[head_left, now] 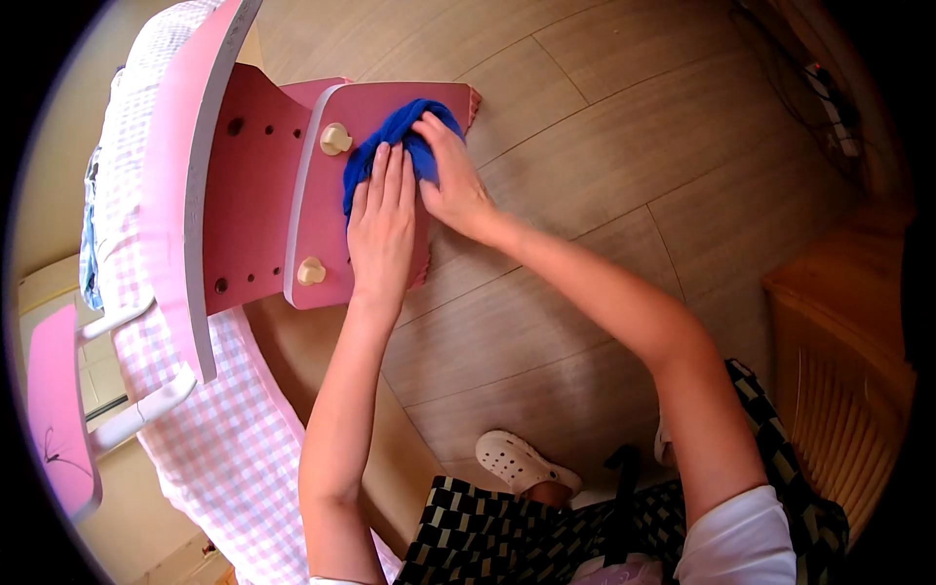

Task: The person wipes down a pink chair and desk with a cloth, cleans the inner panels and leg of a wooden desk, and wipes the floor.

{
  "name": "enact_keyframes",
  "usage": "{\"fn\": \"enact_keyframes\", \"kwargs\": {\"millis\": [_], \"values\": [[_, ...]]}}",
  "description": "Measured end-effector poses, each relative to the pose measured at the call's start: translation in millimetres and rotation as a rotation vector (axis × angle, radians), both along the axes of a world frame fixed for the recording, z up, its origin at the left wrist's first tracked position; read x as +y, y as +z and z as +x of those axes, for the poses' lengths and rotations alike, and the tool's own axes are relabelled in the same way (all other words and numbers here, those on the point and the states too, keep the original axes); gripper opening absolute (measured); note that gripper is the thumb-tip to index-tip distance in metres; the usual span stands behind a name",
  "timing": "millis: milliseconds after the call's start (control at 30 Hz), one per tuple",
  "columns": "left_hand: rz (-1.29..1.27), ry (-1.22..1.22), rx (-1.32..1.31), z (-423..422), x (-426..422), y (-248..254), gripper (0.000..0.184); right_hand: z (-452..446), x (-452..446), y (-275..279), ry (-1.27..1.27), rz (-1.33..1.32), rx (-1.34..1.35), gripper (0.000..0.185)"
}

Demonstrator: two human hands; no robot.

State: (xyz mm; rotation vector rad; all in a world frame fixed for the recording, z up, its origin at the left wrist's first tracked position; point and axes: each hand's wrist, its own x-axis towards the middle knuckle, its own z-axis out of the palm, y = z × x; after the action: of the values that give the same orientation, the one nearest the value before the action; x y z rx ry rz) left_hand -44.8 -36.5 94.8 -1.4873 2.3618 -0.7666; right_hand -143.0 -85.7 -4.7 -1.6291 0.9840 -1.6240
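A pink chair-like piece of furniture (258,185) is tipped over against the bed, with a flat pink panel (327,210) facing me. Two cream knobs (311,271) stick out of that panel. Bunched on the panel is a blue cloth (390,129). My left hand (382,232) lies with its fingers stretched out flat, the fingertips on the cloth's lower edge. Thumb and fingers of my right hand (456,185) curl around the cloth's right side, gripping it near the panel's edge.
A pink checked sheet (210,419) covers the bed at the left. Wood-look floor (575,195) spreads to the right. A power strip with cables (831,112) lies at the upper right, and a slatted wooden piece of furniture (829,322) stands at the right. My beige clog (512,460) is below.
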Motion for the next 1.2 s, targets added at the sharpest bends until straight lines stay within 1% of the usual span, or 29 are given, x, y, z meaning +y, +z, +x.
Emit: {"fn": "enact_keyframes", "kwargs": {"millis": [67,133,200,233,333,400,467,533,600,733,833,900,1033,1100,1133,1200], "values": [[-0.002,-0.012,0.008,-3.1,-8.5,-1.2,0.050,-3.5,-9.9,-2.8,0.014,0.006,-0.113,0.067],[-0.004,-0.025,0.015,-7.2,-16.8,-1.2,0.050,-8.9,-18.8,-2.0,-0.001,-0.014,-0.102,0.069],[-0.004,-0.047,0.033,-11.5,-25.8,-1.0,0.051,-11.2,-32.7,-3.8,-0.095,-0.097,0.026,0.070],[-0.001,-0.048,0.033,-13.5,-30.3,-1.2,0.051,-11.5,-40.2,-5.3,-0.106,-0.114,0.037,0.065],[-0.013,-0.068,0.072,-17.8,-41.2,-4.6,0.053,-12.0,-53.3,-9.0,-0.164,-0.034,0.116,0.063],[-0.046,-0.062,0.029,-20.2,-47.4,-7.4,0.056,-12.5,-57.8,-9.9,-0.169,-0.046,0.106,0.063],[-0.056,-0.065,0.015,-21.6,-51.7,-8.0,0.056,-12.5,-58.8,-9.2,-0.202,-0.065,0.153,0.062],[-0.067,-0.066,-0.002,-22.3,-54.6,-9.6,0.056,-12.1,-60.8,-10.9,-0.172,-0.071,0.108,0.063],[-0.110,-0.044,-0.028,-22.6,-55.4,-11.4,0.055,-11.4,-62.0,-13.3,-0.167,-0.065,0.187,0.065],[-0.133,-0.026,-0.081,-21.9,-55.0,-15.2,0.054,-8.4,-62.9,-22.2,-0.132,-0.049,0.158,0.067],[-0.149,-0.031,-0.086,-22.8,-54.2,-16.8,0.053,-11.2,-58.1,-19.2,-0.167,-0.031,0.221,0.066],[-0.130,-0.034,-0.088,-22.3,-53.7,-16.0,0.053,-16.4,-50.3,-15.8,-0.190,0.077,0.424,0.065],[-0.132,-0.042,-0.097,-20.3,-52.3,-16.0,0.053,-19.2,-50.1,-10.9,-0.238,0.057,0.481,0.063],[-0.119,-0.037,-0.098,-19.9,-50.1,-15.4,0.053,-18.5,-49.4,-13.2,-0.320,-0.014,0.513,0.067],[-0.120,-0.039,-0.098,-19.1,-49.2,-15.5,0.053,-18.1,-50.1,-15.8,-0.322,-0.014,0.513,0.067],[-0.106,-0.040,-0.107,-16.9,-47.0,-16.2,0.054,-18.1,-53.4,-22.5,-0.039,0.087,0.294,0.069]]}}
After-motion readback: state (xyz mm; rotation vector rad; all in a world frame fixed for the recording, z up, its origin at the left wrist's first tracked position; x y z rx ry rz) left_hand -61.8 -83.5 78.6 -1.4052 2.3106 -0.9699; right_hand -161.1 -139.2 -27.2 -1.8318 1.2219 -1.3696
